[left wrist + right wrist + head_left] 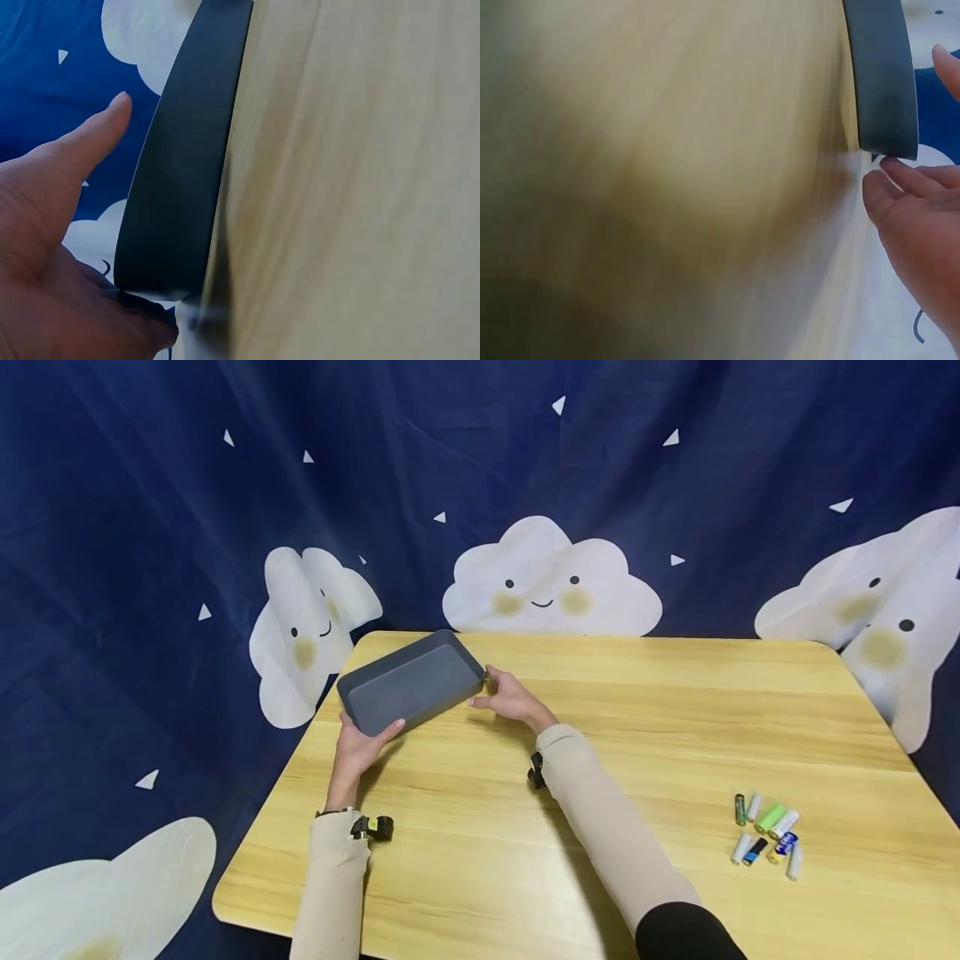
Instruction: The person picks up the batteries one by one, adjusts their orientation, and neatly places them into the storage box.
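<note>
A dark grey rectangular tray (412, 681) with low walls lies slanted at the back left of the wooden table. At its near left corner is my left hand (358, 750), thumb stretched along the front wall. In the left wrist view the fingers of the left hand (52, 247) touch the end of the tray (176, 165), while the thumb stands apart from it. My right hand (513, 697) is at the tray's right end. The right wrist view shows the fingertips of the right hand (922, 217) right at the tray's corner (887, 90), the thumb raised away.
Several loose batteries (770, 818) in green, white, blue and yellow lie on the right of the table (675, 718). A dark blue curtain (480, 460) with white clouds hangs behind and to the left. The table's left edge runs close beside the tray.
</note>
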`<action>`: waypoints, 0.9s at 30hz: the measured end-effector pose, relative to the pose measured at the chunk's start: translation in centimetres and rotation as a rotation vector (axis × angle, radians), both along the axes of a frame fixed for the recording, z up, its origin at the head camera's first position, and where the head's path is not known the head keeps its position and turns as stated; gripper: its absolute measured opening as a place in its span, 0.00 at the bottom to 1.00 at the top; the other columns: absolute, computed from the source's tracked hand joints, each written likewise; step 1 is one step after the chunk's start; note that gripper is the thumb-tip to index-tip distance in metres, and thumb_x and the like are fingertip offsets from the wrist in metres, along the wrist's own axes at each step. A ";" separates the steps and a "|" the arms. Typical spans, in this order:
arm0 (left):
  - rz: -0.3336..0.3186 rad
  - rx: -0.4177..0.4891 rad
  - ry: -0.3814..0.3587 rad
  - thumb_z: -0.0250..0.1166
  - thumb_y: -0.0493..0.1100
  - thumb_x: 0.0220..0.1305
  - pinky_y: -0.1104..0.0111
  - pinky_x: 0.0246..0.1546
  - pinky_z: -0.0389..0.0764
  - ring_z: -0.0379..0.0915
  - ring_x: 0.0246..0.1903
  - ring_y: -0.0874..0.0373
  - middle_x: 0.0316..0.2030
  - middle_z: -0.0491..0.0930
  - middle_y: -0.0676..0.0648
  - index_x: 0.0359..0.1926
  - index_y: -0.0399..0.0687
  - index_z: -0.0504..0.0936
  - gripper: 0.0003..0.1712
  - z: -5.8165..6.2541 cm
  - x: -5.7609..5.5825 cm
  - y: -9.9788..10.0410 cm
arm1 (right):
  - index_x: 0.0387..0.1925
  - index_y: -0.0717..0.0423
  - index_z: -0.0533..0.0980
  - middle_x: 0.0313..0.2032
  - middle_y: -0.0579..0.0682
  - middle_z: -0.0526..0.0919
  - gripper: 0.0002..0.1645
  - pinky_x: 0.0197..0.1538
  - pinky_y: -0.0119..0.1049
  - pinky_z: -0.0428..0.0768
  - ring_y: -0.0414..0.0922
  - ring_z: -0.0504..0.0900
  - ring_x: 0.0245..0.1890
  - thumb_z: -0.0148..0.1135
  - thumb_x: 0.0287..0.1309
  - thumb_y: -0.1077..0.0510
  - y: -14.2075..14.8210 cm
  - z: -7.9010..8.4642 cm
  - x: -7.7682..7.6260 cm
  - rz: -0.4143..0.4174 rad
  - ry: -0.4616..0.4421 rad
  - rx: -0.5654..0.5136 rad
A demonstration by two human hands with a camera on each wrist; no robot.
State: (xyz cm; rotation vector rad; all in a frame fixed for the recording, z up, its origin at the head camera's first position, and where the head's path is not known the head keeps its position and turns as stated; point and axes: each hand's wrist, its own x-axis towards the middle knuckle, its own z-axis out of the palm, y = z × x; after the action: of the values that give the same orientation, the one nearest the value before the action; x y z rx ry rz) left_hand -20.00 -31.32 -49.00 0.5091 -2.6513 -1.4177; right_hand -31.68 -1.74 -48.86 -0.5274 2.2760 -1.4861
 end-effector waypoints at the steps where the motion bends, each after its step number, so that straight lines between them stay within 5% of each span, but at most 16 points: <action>1: 0.001 0.013 -0.004 0.77 0.63 0.55 0.44 0.79 0.60 0.53 0.78 0.34 0.78 0.54 0.26 0.83 0.41 0.31 0.77 0.0 0.0 0.0 | 0.82 0.62 0.45 0.81 0.63 0.54 0.60 0.83 0.52 0.56 0.58 0.55 0.82 0.71 0.63 0.52 0.0 0.1 0.0 -0.003 -0.003 -0.008; 5: 0.008 0.071 0.020 0.81 0.57 0.53 0.46 0.79 0.60 0.55 0.78 0.36 0.77 0.56 0.28 0.83 0.41 0.35 0.75 -0.1 0.1 -0.1 | 0.80 0.62 0.54 0.74 0.65 0.68 0.55 0.78 0.53 0.68 0.59 0.68 0.74 0.73 0.61 0.53 0.0 0.2 0.1 0.006 0.013 -0.026; 10: 0.034 0.115 0.060 0.82 0.53 0.51 0.48 0.80 0.58 0.53 0.78 0.38 0.78 0.56 0.30 0.83 0.41 0.40 0.73 -0.2 0.3 0.1 | 0.68 0.62 0.73 0.55 0.63 0.81 0.37 0.56 0.47 0.79 0.54 0.76 0.50 0.74 0.60 0.56 -0.1 0.1 0.1 0.033 0.053 -0.050; 14: 0.045 0.123 0.059 0.82 0.54 0.52 0.48 0.81 0.57 0.50 0.80 0.39 0.80 0.53 0.32 0.83 0.44 0.40 0.73 -0.2 0.4 0.3 | 0.74 0.64 0.66 0.62 0.63 0.80 0.46 0.67 0.46 0.79 0.54 0.80 0.60 0.75 0.58 0.58 -0.1 0.2 0.3 0.006 0.008 -0.080; 18: 0.040 0.119 0.040 0.82 0.55 0.52 0.47 0.81 0.56 0.49 0.81 0.39 0.81 0.50 0.33 0.84 0.44 0.38 0.74 -0.2 0.5 0.4 | 0.80 0.67 0.51 0.72 0.66 0.71 0.60 0.78 0.49 0.69 0.59 0.73 0.72 0.77 0.56 0.60 0.0 0.2 0.5 -0.012 -0.042 -0.100; 27: -0.017 0.111 0.051 0.83 0.51 0.51 0.46 0.81 0.57 0.51 0.80 0.38 0.79 0.55 0.33 0.83 0.44 0.44 0.71 -0.3 0.2 0.7 | 0.74 0.70 0.64 0.68 0.67 0.75 0.51 0.74 0.52 0.74 0.60 0.78 0.67 0.79 0.52 0.63 0.2 -0.3 0.4 -0.010 0.079 -0.097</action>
State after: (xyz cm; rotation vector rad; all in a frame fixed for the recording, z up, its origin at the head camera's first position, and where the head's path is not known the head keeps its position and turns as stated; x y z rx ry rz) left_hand -19.76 -30.58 -49.27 0.4551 -2.5541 -1.5677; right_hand -31.24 -1.53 -49.18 -0.6129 2.2775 -1.6136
